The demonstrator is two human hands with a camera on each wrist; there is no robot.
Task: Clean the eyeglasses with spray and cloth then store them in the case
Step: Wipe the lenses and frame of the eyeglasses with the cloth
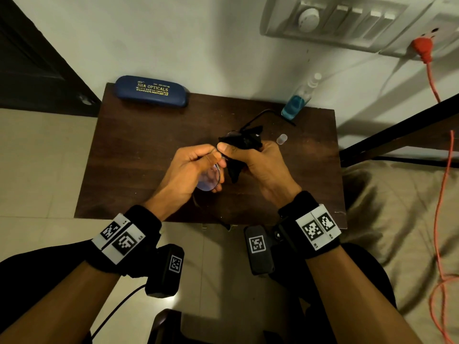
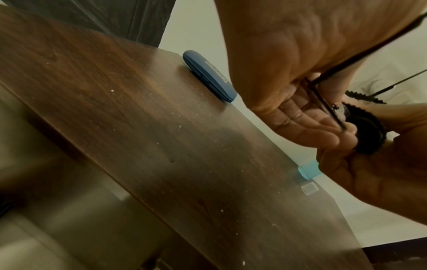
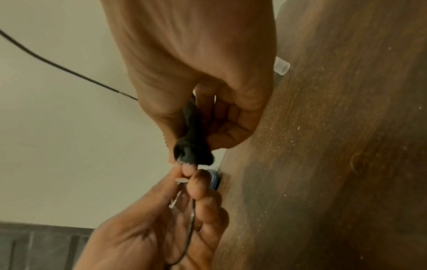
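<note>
Now the left hand (image 1: 196,167) is pinching the eyeglasses (image 1: 210,178) at the frame, above the bench (image 1: 139,155), and the right hand (image 1: 258,165) is pinching the black cloth (image 1: 244,142) around the other lens. For a good wipe, I think the left fingers should be staying on the rim only. The closed case (image 1: 151,90) and the spray bottle (image 1: 295,105) are waiting at the back.

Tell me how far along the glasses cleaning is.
Spraying looks done: the spray bottle stands uncapped at the table's far edge, its clear cap lying apart. Wiping is in hand: the left hand holds the eyeglasses while the right hand works the black cloth over one lens. Left: finish wiping, open the closed blue case, store the glasses.
</note>
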